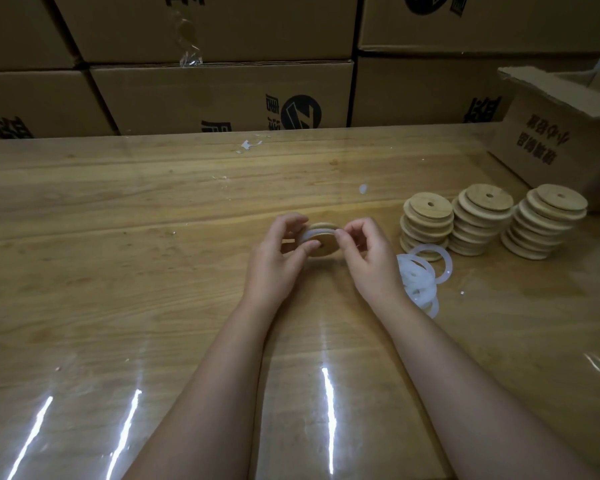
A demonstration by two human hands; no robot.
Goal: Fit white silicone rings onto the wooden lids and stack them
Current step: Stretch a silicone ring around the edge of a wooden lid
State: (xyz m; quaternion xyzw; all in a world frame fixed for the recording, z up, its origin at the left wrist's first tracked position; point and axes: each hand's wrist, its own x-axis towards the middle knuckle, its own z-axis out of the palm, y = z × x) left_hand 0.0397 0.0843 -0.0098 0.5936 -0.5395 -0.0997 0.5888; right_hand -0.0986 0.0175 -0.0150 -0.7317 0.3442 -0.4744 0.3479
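Both hands hold one wooden lid (321, 241) tilted above the worktop (153, 209). The left hand (278, 258) grips its edge, and the right hand (368, 258) pinches a white ring (309, 233) against its rim. Loose rings (421, 278) and three lid stacks (492, 220) sit just right.

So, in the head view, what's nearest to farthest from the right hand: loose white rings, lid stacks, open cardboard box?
1. loose white rings, just right of the right hand.
2. lid stacks, farther right, beyond the rings.
3. open cardboard box, far right, behind the stacks.
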